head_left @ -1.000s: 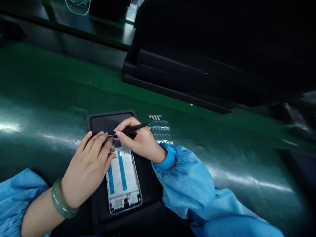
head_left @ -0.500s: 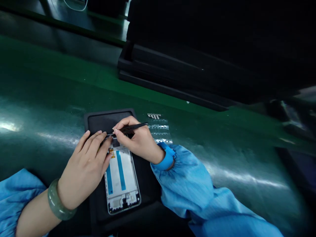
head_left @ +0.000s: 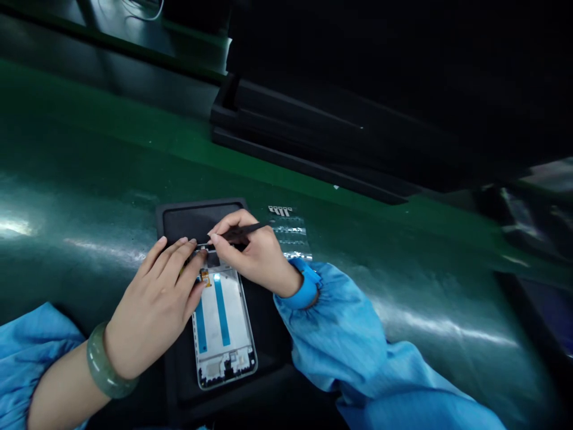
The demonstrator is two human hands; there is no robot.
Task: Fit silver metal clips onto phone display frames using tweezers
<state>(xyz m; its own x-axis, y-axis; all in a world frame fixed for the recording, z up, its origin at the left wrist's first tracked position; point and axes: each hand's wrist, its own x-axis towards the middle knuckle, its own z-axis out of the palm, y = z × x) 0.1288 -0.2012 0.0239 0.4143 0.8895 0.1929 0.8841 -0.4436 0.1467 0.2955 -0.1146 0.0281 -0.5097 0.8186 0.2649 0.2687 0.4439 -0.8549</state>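
Blue-striped phone frame (head_left: 237, 310) bedded in black tray (head_left: 190, 218). Touched by unclenched left hand (head_left: 156, 301), eleven o'clock; dark tool (head_left: 256, 227) pinched by right hand (head_left: 252, 255), one o'clock.

The bare left hand (head_left: 154, 301) lay palm down, fingers extended and slightly fanned, pointing forward and rightward. A smooth green bangle (head_left: 107, 363) ringed its forearm, bare up to a gathered blue cloth sleeve (head_left: 33, 358). The bare right hand (head_left: 253, 251) angled leftward, thumb and forefinger pinched near the left fingertips; a bright blue band (head_left: 307, 285) circled its wrist.
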